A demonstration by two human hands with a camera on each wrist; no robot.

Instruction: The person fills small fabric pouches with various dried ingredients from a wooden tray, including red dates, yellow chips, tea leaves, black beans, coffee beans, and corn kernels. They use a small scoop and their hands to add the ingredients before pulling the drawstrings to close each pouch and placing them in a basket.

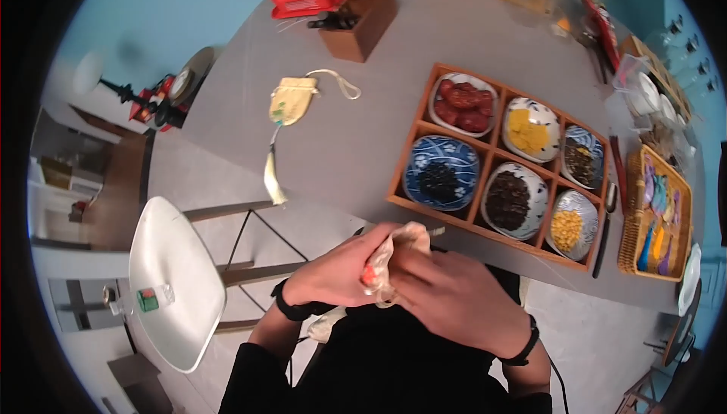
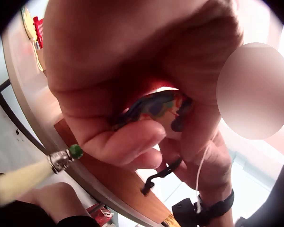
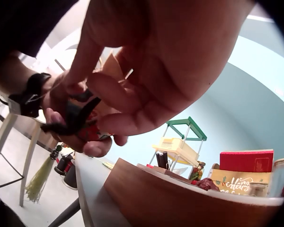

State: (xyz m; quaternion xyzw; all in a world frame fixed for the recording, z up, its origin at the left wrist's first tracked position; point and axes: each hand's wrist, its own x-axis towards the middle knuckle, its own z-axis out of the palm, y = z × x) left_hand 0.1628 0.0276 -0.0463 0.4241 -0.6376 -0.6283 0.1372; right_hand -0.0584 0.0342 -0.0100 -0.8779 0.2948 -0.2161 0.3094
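Observation:
Both hands meet over the person's lap, at the near edge of the table. My left hand [image 1: 341, 266] grips a small cream cloth pouch [image 1: 386, 259] with coloured patterning. The fingers of my right hand [image 1: 454, 297] pinch the pouch near its gathered top. Blue and orange patterning shows on the pouch [image 2: 168, 111] between the fingers in the left wrist view. A pale tassel [image 3: 40, 179] hangs below the hands in the right wrist view. Beside the fingers there, a dark strip [image 3: 75, 118] overlaps the pouch. The pouch's inside is hidden.
A wooden divided tray [image 1: 492, 153] holds several bowls of dried foods. Left of it lies another tasselled pouch [image 1: 294, 101]. A wicker basket [image 1: 632, 240] of coloured tassels stands at right, near a dark stick [image 1: 604, 240]. A white chair [image 1: 178, 263] stands at left.

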